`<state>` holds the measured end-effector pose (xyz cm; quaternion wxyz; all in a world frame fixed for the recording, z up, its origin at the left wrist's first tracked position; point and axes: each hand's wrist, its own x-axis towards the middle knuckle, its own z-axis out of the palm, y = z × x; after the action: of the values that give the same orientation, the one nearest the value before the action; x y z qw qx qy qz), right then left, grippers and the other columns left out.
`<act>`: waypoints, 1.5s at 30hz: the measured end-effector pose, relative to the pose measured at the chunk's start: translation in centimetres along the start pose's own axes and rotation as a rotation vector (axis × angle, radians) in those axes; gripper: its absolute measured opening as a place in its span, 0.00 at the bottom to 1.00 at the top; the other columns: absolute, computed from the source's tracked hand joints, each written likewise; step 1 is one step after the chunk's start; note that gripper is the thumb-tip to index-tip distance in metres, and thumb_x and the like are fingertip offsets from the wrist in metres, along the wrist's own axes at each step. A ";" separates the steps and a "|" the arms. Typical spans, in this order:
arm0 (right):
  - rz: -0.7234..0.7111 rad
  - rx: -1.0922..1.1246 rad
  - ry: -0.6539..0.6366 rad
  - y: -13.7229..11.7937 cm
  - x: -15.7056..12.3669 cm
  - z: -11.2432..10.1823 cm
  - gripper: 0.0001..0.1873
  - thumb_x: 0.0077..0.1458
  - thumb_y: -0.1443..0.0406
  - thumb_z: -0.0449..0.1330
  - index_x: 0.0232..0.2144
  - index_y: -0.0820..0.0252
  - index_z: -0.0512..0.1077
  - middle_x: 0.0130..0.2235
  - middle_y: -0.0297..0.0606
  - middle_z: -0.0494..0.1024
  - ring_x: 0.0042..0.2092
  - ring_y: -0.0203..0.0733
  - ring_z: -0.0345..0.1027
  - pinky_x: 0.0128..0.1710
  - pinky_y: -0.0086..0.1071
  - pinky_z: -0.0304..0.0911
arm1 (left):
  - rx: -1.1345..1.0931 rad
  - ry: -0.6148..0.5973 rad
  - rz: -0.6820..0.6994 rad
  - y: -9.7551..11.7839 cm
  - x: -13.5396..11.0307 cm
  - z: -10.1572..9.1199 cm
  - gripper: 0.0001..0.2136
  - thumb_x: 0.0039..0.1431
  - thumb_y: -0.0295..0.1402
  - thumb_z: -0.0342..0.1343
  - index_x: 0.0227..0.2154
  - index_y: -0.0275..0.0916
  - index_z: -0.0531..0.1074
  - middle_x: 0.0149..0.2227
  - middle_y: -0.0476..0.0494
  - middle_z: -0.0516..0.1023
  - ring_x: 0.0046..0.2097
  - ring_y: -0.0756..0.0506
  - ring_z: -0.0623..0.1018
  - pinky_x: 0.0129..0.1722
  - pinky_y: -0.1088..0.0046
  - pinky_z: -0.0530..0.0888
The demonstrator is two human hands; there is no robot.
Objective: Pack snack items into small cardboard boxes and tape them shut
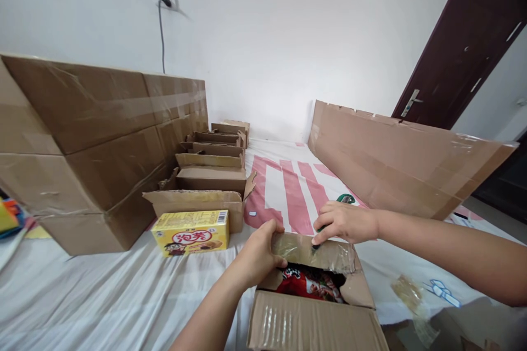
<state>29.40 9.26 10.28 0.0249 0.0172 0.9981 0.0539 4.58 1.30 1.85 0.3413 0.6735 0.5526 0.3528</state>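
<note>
A small cardboard box (313,323) sits at the bottom centre with its top partly open, and red snack packets (310,282) show inside. My left hand (257,255) grips the box's far flap (325,255) at its left end, fingers curled round the edge. My right hand (343,222) is closed on a green-handled cutter (345,198) whose tip rests on the taped flap.
A yellow snack box (191,232) lies on the white sheet (102,290) to the left. Behind it stands a row of small open cartons (209,175). Large taped cartons (90,148) fill the left. A flattened cardboard sheet (395,159) leans at right, and torn tape (407,290) lies nearby.
</note>
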 end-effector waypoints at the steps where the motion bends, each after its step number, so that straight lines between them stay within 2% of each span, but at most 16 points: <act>1: -0.001 -0.040 0.010 -0.3 0.0 -0.2 0.15 0.60 0.68 0.52 0.46 0.51 0.73 0.41 0.38 0.77 0.37 0.41 0.62 0.39 0.36 0.54 | 0.000 -0.001 0.000 0.0 0.0 0.0 0.23 0.35 0.21 0.66 0.36 0.40 0.67 0.41 0.49 0.75 0.43 0.43 0.74 0.42 0.70 0.67; 6: -0.037 -0.240 0.057 -2.3 -0.4 -1.3 0.16 0.64 0.68 0.47 0.47 0.51 0.71 0.40 0.38 0.76 0.36 0.39 0.61 0.38 0.36 0.53 | -0.012 -0.017 0.001 -0.1 -0.2 -0.1 0.23 0.35 0.23 0.66 0.37 0.41 0.66 0.42 0.48 0.74 0.44 0.43 0.73 0.42 0.70 0.67; 10: -0.021 -0.313 0.056 -2.9 -0.9 -1.0 0.15 0.63 0.72 0.46 0.46 0.56 0.69 0.38 0.38 0.75 0.35 0.39 0.62 0.37 0.36 0.54 | -0.019 -0.027 0.011 -0.3 -0.2 -0.2 0.23 0.35 0.24 0.66 0.37 0.41 0.66 0.41 0.48 0.74 0.44 0.42 0.73 0.42 0.70 0.67; 12: 0.106 -0.288 0.066 -2.7 -1.3 -0.4 0.15 0.59 0.73 0.48 0.46 0.60 0.68 0.37 0.41 0.74 0.36 0.41 0.63 0.37 0.37 0.56 | -0.018 -0.019 0.030 -0.3 -0.2 -0.2 0.22 0.36 0.24 0.66 0.37 0.41 0.66 0.42 0.47 0.74 0.44 0.42 0.73 0.42 0.69 0.67; 15: 0.411 -0.142 0.119 -2.4 -1.6 0.2 0.21 0.48 0.74 0.52 0.47 0.67 0.66 0.37 0.45 0.73 0.37 0.44 0.65 0.36 0.36 0.60 | -0.009 0.004 0.036 -0.3 -0.2 -0.2 0.21 0.37 0.24 0.65 0.37 0.41 0.66 0.43 0.47 0.74 0.45 0.42 0.73 0.43 0.70 0.67; 17: 0.503 0.017 0.126 -2.5 -1.2 0.1 0.24 0.44 0.74 0.53 0.46 0.66 0.67 0.37 0.43 0.73 0.37 0.44 0.66 0.36 0.35 0.62 | -0.001 0.009 0.037 -0.3 -0.2 -0.2 0.21 0.37 0.24 0.65 0.37 0.41 0.66 0.44 0.47 0.74 0.45 0.42 0.73 0.43 0.70 0.67; 21: 0.418 0.299 0.102 -3.2 0.9 -0.6 0.17 0.49 0.75 0.52 0.40 0.61 0.72 0.36 0.39 0.73 0.36 0.39 0.68 0.37 0.31 0.63 | 0.009 -0.001 0.050 -0.4 -0.2 -0.2 0.21 0.37 0.24 0.65 0.37 0.40 0.66 0.43 0.47 0.74 0.45 0.42 0.74 0.43 0.70 0.67; 23: 0.470 0.336 0.087 -3.4 1.9 -0.6 0.13 0.52 0.73 0.56 0.41 0.61 0.74 0.37 0.40 0.74 0.38 0.39 0.69 0.38 0.31 0.63 | 0.013 0.002 0.057 -0.4 -0.3 -0.2 0.21 0.37 0.24 0.64 0.37 0.40 0.66 0.42 0.46 0.74 0.45 0.42 0.74 0.43 0.69 0.68; 25: 0.536 0.328 0.038 -3.5 2.6 -0.4 0.13 0.50 0.70 0.63 0.41 0.61 0.74 0.38 0.39 0.73 0.37 0.40 0.69 0.37 0.31 0.63 | 0.015 0.008 0.065 -0.5 -0.3 -0.2 0.20 0.38 0.24 0.64 0.37 0.40 0.65 0.43 0.46 0.74 0.45 0.42 0.74 0.44 0.69 0.68; 27: 0.541 0.322 -0.021 -3.5 3.0 0.0 0.13 0.47 0.69 0.65 0.38 0.61 0.74 0.38 0.38 0.72 0.36 0.39 0.69 0.35 0.30 0.62 | 0.015 0.012 0.070 -0.4 -0.3 -0.2 0.20 0.38 0.24 0.64 0.37 0.41 0.66 0.43 0.46 0.74 0.45 0.42 0.74 0.45 0.68 0.68; 36: 0.501 0.200 -0.097 -4.5 3.0 1.0 0.08 0.50 0.71 0.60 0.35 0.62 0.71 0.36 0.38 0.73 0.36 0.40 0.67 0.33 0.30 0.59 | 0.021 0.015 0.045 0.2 -0.3 -0.5 0.20 0.37 0.25 0.65 0.36 0.40 0.67 0.42 0.45 0.75 0.45 0.41 0.74 0.45 0.68 0.68; 41: 0.398 0.083 -0.082 -4.5 2.2 1.6 0.14 0.40 0.77 0.56 0.32 0.61 0.70 0.33 0.37 0.73 0.33 0.39 0.65 0.30 0.29 0.56 | 0.020 0.014 0.050 0.2 -0.5 -0.5 0.19 0.38 0.26 0.65 0.36 0.40 0.67 0.43 0.45 0.75 0.46 0.41 0.74 0.45 0.67 0.69; 45: 0.313 0.086 -0.037 -3.9 1.5 2.2 0.17 0.40 0.78 0.54 0.33 0.60 0.71 0.32 0.36 0.73 0.33 0.39 0.66 0.31 0.29 0.57 | 0.014 0.008 0.046 0.5 -0.6 -0.6 0.19 0.37 0.25 0.65 0.35 0.41 0.67 0.43 0.46 0.75 0.45 0.41 0.75 0.44 0.68 0.69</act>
<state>27.87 5.63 7.60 0.0339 0.1745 0.9840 0.0140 4.25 0.69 2.47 0.3260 0.6870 0.5408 0.3595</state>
